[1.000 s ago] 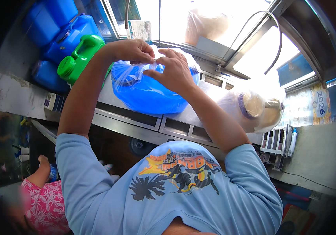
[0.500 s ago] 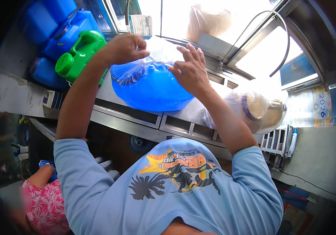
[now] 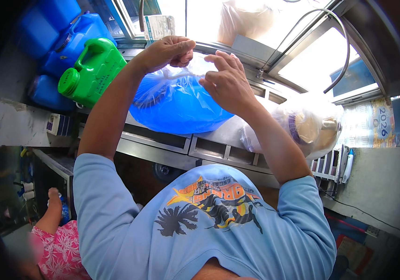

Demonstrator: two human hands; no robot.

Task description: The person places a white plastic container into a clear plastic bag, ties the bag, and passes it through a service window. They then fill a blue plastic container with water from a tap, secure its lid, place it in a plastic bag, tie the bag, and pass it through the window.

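A large clear plastic bag [image 3: 195, 74] with a rounded, bright blue thing [image 3: 181, 114] in it stands on the metal counter. Ribs show along the blue thing's left side; its kind I cannot tell. Over the bag's gathered, twisted top, my left hand [image 3: 169, 52] is closed in a pinch. What lies between those fingers is too small to make out. My right hand [image 3: 230, 84] is on the bag's right, thumb and forefinger pinched at the plastic, the other fingers partly raised. Glare from the window washes out the upper part of the bag.
A green jerrycan [image 3: 92, 72] and several blue jerrycans [image 3: 81, 37] stand on the left. To the right is another clear bag with tan, round containers [image 3: 305, 126]. A black hose [image 3: 344, 51] curves by the window. Another person's pink floral clothing [image 3: 62, 249] shows at lower left.
My left hand has shifted right and up, closer to my right hand, its fingers curled tighter. My right hand has barely moved. At lower left, the other person's arm has moved.
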